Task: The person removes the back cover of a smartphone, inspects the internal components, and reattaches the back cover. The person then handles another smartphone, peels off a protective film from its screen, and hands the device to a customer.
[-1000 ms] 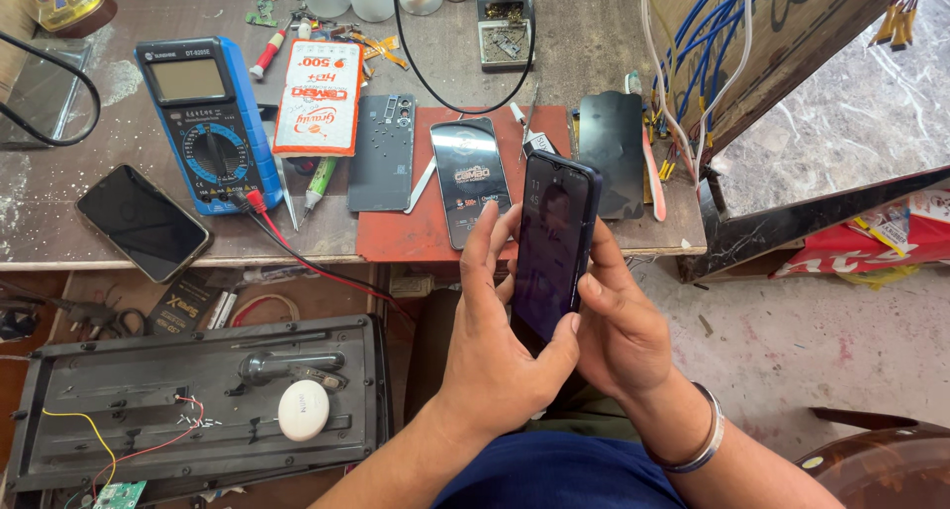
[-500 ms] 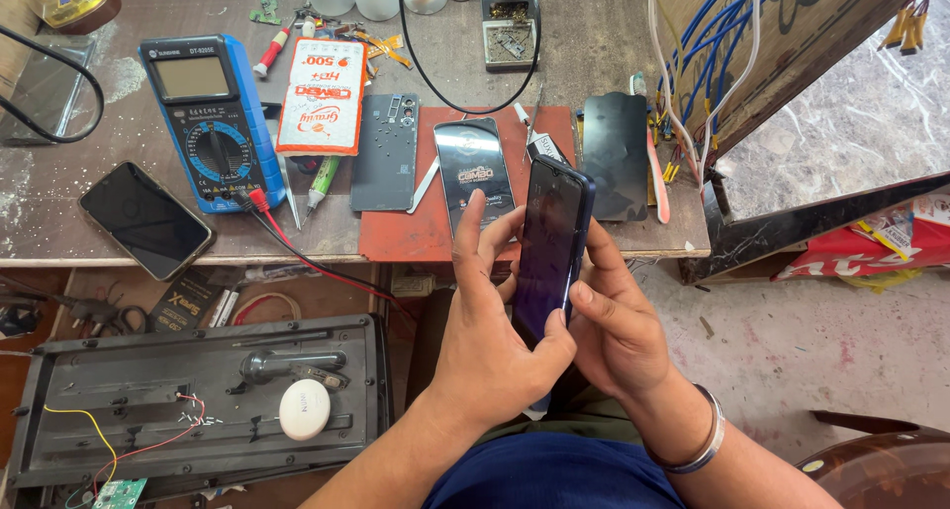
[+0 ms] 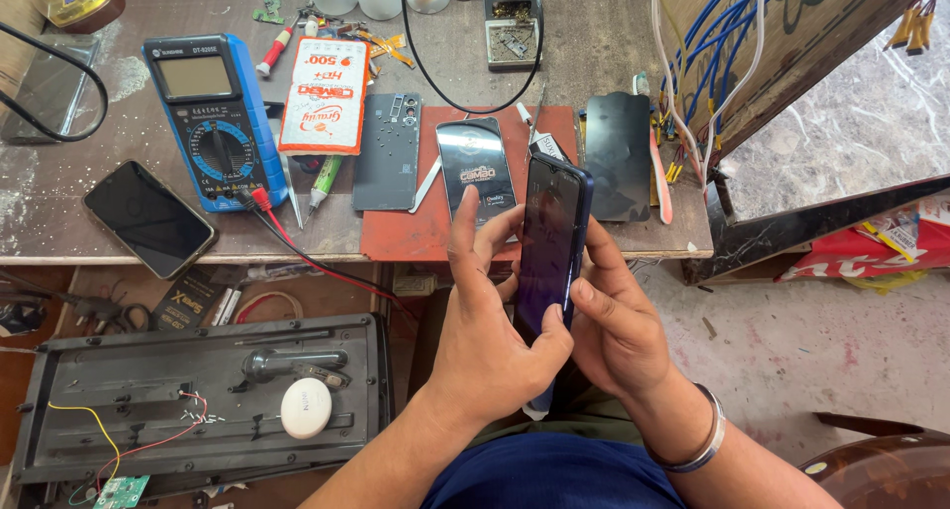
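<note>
- Both hands gripped a dark smartphone (image 3: 547, 242), held upright on its long edge above the person's lap, just in front of the bench (image 3: 119, 227).
- The left hand (image 3: 490, 331) was closed around the phone's near side, its thumb pressed against the lower edge and its fingers curled behind the screen.
- The right hand (image 3: 618, 326) clasped the opposite side, fingers wrapped over the blue edge of the case; a metal bangle (image 3: 698, 450) sat on that wrist.
- On the bench beyond the phone lay a red mat (image 3: 406, 237) carrying a glossy back cover (image 3: 477, 168); a black screen panel (image 3: 617, 155) overlapped its right edge.
- A grey rear housing (image 3: 388, 151) rested across the mat's left edge.
- Farther left stood a blue multimeter (image 3: 213, 123), with another black phone (image 3: 148, 219) near the bench's front edge.
- Below the bench, an open black casing (image 3: 148, 390) held a white oval case (image 3: 306, 408).
</note>
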